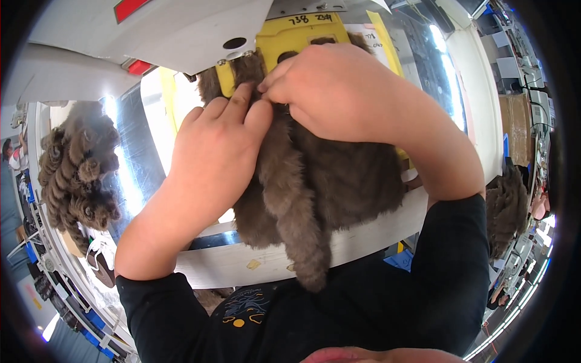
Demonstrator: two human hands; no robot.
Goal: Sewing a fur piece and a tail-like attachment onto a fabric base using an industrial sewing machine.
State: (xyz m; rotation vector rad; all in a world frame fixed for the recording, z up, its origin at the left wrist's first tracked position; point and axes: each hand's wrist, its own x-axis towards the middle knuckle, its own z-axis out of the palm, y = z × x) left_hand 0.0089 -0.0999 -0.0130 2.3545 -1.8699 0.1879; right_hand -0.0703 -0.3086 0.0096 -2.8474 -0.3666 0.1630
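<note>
While both bare hands are close together under the edge of a big white machine (pixel 181 36), their fingertips touch brown fur. The left hand (pixel 218 133) has its fingers bent and laid on the fur, near a yellow plate (pixel 272 45). The right hand (pixel 336 94) is curled, with its thumb and pointing finger near the left fingertips. I cannot tell if the 2 hands pinch the fur or just press on it.

A long, fluffy brown strip (pixel 293 199) runs down from the fingers. It lies on top of a wide brown fur piece (pixel 357 175) and hangs past the white front edge of the surface (pixel 212 269), by a black shirt (pixel 357 302). To the left sits a pile of curly brown fur (pixel 82 163). More brown fur (pixel 507 206) is far to the right.
</note>
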